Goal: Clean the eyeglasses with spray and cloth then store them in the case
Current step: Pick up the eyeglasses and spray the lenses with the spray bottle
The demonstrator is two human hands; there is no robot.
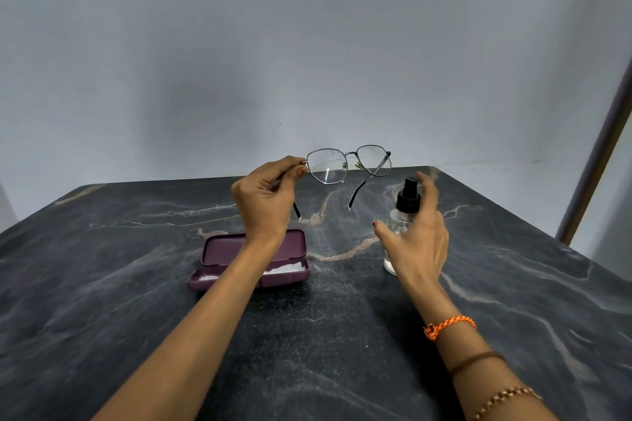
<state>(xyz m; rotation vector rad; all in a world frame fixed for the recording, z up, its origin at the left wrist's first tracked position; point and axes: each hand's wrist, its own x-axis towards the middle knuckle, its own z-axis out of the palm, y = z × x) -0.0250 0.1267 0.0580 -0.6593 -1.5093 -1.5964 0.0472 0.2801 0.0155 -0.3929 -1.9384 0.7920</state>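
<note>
I hold thin metal-framed eyeglasses [347, 166] up above the far part of the table, temples unfolded and droplets on the lenses. My left hand [263, 202] pinches them at the left hinge. A small clear spray bottle [398, 224] with a black nozzle stands on the table to the right. My right hand [419, 243] curves around the bottle with fingers spread, thumb to its left and fingers behind the nozzle; no firm grip shows. The purple case [294, 244] lies open under my left forearm with a white cloth [284, 269] inside.
Everything sits on a dark marble-patterned table [307, 335] that ends at a plain grey wall. A brown post [595, 161] leans at the right edge. My right wrist carries an orange thread and bead bracelets.
</note>
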